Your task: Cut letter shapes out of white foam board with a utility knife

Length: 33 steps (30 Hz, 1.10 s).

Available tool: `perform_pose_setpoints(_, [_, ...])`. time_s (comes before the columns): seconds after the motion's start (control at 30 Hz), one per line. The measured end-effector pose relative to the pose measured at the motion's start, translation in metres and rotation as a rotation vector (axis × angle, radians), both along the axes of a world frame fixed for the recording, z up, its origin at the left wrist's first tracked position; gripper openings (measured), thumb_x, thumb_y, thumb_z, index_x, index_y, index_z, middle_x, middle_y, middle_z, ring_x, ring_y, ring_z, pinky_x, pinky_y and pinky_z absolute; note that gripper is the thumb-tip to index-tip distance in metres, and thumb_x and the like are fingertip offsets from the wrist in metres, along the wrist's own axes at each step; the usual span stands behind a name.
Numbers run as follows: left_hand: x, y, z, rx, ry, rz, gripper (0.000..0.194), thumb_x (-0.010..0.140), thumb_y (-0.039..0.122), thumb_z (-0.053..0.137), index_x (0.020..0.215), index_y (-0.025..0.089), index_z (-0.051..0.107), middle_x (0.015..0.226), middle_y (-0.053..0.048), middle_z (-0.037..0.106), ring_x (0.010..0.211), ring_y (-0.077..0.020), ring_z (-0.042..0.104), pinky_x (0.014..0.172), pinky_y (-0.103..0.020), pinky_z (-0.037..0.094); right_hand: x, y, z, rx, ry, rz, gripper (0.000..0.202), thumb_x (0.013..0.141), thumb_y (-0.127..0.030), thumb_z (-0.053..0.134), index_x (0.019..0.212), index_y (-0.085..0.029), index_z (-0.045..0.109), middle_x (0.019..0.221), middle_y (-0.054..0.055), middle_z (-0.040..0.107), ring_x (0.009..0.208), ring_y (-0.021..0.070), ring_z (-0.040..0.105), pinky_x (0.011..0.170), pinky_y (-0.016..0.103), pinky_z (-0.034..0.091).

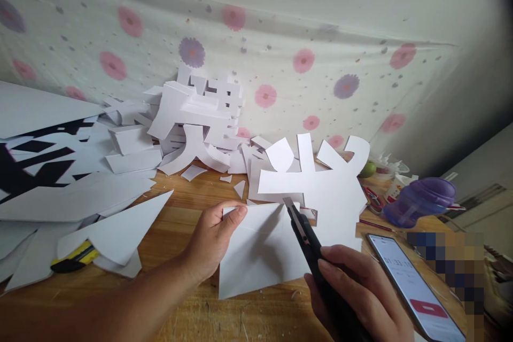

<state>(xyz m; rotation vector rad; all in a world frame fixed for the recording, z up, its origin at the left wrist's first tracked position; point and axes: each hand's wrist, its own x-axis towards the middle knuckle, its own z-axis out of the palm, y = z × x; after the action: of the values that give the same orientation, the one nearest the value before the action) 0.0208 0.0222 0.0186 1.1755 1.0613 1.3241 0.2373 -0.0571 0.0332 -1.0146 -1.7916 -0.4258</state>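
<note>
My left hand (212,240) pinches the upper left edge of a white board piece (252,256), thumb on top and the other fingers partly hidden. In my right hand (360,288) is a black utility knife (306,240), its blade pointing away from me. The blade tip appears to meet the top edge of the piece; how deep it goes I cannot tell. Just beyond lies a larger white cut-out shape (324,187) with several arms, resting over other white scraps.
Stacked white cut-outs (196,112) stand against the flowered sheet (280,75). A yellow and black cutter (76,256) rests among scraps at left. To the right are a phone (414,283), a purple cup (420,200), red-handled scissors (373,200) and a pencil (377,224).
</note>
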Motion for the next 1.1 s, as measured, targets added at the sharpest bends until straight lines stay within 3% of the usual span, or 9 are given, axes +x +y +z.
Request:
perform_pose_setpoints(0.3, [-0.001,0.001,-0.003,0.019,0.031,0.016,0.037,0.079,0.054,0.068,0.083,0.017,0.069,0.069,-0.002,0.064,0.063,-0.0159,0.054,0.059,-0.026,0.042,-0.003,-0.003,0.004,0.017,0.011,-0.047,0.010,0.085,-0.016,0.066,0.095,-0.017,0.069,0.092,0.010,0.069,0.064,0.0121,0.067,0.056,0.020,0.058])
perform_pose_setpoints(0.87, [-0.001,0.003,-0.002,0.043,0.038,0.024,0.034,0.079,0.051,0.068,0.080,0.017,0.070,0.070,-0.003,0.066,0.065,-0.0174,0.057,0.060,-0.026,0.045,0.004,-0.002,-0.003,-0.002,-0.013,0.017,0.020,0.083,-0.014,0.070,0.103,-0.015,0.071,0.098,0.011,0.069,0.074,0.0155,0.070,0.056,0.021,0.058])
perform_pose_setpoints(1.0, [-0.002,0.004,-0.004,0.051,0.038,0.057,0.033,0.078,0.050,0.070,0.082,0.017,0.070,0.074,-0.003,0.068,0.070,-0.0176,0.059,0.065,-0.026,0.045,0.019,-0.006,0.005,0.016,-0.120,0.016,0.033,0.074,-0.017,0.078,0.106,-0.013,0.069,0.102,0.011,0.070,0.078,0.0185,0.072,0.061,0.021,0.062])
perform_pose_setpoints(1.1, [-0.002,0.004,-0.005,0.043,0.025,0.070,0.034,0.077,0.050,0.072,0.082,0.016,0.070,0.072,-0.002,0.068,0.069,-0.0169,0.058,0.065,-0.026,0.045,0.044,-0.008,0.008,0.057,-0.152,0.092,0.043,0.065,-0.019,0.083,0.106,-0.016,0.070,0.110,0.009,0.069,0.085,0.0218,0.074,0.065,0.021,0.064])
